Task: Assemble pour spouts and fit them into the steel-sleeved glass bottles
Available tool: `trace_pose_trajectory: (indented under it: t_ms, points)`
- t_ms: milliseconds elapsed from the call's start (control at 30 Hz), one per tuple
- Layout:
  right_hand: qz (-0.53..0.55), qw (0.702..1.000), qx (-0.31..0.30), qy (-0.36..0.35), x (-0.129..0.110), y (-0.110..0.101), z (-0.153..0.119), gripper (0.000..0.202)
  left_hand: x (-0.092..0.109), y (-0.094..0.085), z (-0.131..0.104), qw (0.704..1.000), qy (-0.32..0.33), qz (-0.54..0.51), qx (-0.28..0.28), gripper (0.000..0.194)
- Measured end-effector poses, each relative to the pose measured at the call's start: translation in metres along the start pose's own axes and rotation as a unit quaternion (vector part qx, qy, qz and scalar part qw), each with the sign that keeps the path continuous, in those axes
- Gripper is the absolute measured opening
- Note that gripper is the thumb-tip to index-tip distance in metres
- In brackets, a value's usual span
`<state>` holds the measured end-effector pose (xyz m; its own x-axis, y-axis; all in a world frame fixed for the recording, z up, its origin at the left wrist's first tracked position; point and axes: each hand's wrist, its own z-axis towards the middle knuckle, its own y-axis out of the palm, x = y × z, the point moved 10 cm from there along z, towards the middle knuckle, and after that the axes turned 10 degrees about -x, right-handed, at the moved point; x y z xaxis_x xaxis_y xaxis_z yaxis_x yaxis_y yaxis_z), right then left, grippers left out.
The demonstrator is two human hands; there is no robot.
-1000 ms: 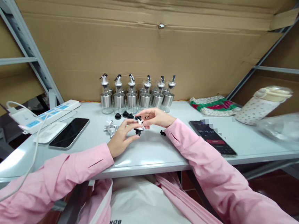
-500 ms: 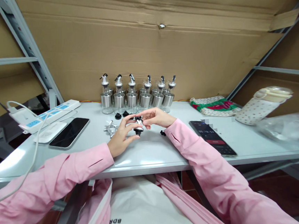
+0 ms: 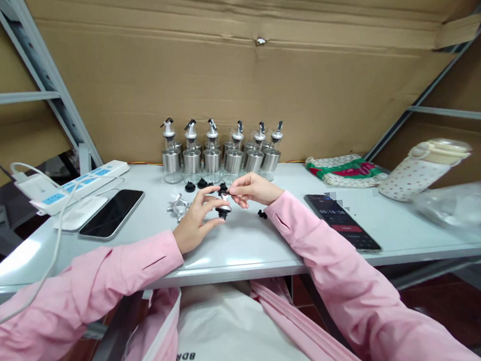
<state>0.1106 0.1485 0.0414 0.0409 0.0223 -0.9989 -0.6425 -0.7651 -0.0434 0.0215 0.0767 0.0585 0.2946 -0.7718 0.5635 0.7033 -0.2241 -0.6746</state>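
My left hand (image 3: pixel 194 218) is closed around a silver pourer spout (image 3: pixel 224 209) with a black ribbed stopper at its lower end, held upright just above the table. My right hand (image 3: pixel 256 190) is pinched at the top of the spout, on a small dark piece (image 3: pixel 228 193) mostly covered by the fingertips. Left of the spout lie loose silver spout parts (image 3: pixel 179 207). Black ribbed stoppers (image 3: pixel 190 186) sit behind my left hand. A few tiny black parts (image 3: pixel 262 214) rest near my right wrist.
Glass and steel oil bottles (image 3: pixel 212 161) with pourers stand in rows at the back. To the left are a power strip (image 3: pixel 81 186), a white pad and a phone (image 3: pixel 112 214). On the right lie another phone (image 3: pixel 343 222), a green-red packet (image 3: pixel 344 171), a tumbler (image 3: pixel 425 170) and plastic bags.
My right fingertips have shifted slightly at the top of the spout, uncovering a black stopper behind it. My left hand keeps its hold in nearly the same place.
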Motion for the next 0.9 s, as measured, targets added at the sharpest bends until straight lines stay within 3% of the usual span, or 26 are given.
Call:
trace_pose_trajectory:
  t_ms: [367, 900]
  points:
    - [0.056, 0.998, 0.006, -0.037, -0.0043, -0.0047, 0.0006, 0.031, 0.0006, -0.0013, -0.0011, 1.0, 0.006, 0.017, 0.005, 0.026]
    - [0.071, 0.997, 0.024, -0.023, 0.0003, -0.0068, 0.0015, 0.03, 0.0046, -0.0023, -0.0012, 1.0, 0.015, 0.018, 0.01, 0.026]
